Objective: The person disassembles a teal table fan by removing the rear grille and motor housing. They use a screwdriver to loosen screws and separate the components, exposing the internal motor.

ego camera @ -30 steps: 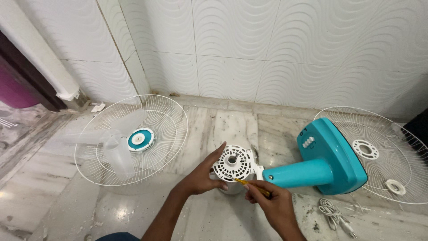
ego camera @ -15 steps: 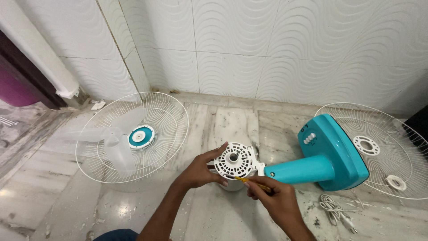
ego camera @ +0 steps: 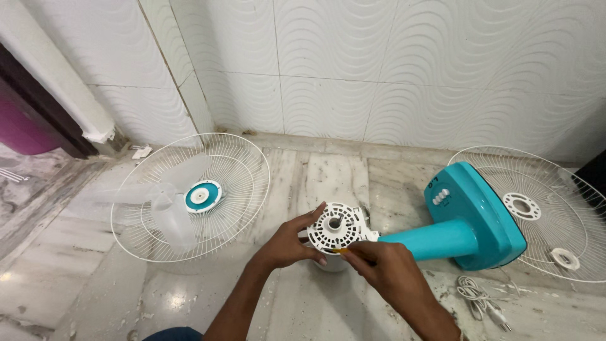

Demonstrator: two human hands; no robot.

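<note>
A white round fan motor housing [ego camera: 338, 228] stands on the marble floor, joined to a teal fan neck [ego camera: 439, 239] and its teal base [ego camera: 483, 211]. My left hand [ego camera: 287, 243] grips the housing's left side, fingers on its rim. My right hand [ego camera: 379, 268] holds a thin yellow-handled screwdriver [ego camera: 341, 251], its tip at the housing's lower front edge. Most of the tool is hidden inside my fist.
A white wire grille [ego camera: 243, 183] with a translucent blade [ego camera: 167, 211] and teal hub lies at left. A second wire grille [ego camera: 549, 215] lies at right behind the base. A white power cord [ego camera: 483, 302] is coiled near the base. Tiled wall behind.
My right hand has shifted left and up, closing over the screwdriver so less of it shows. The view has drifted slightly; my left hand keeps its hold.
</note>
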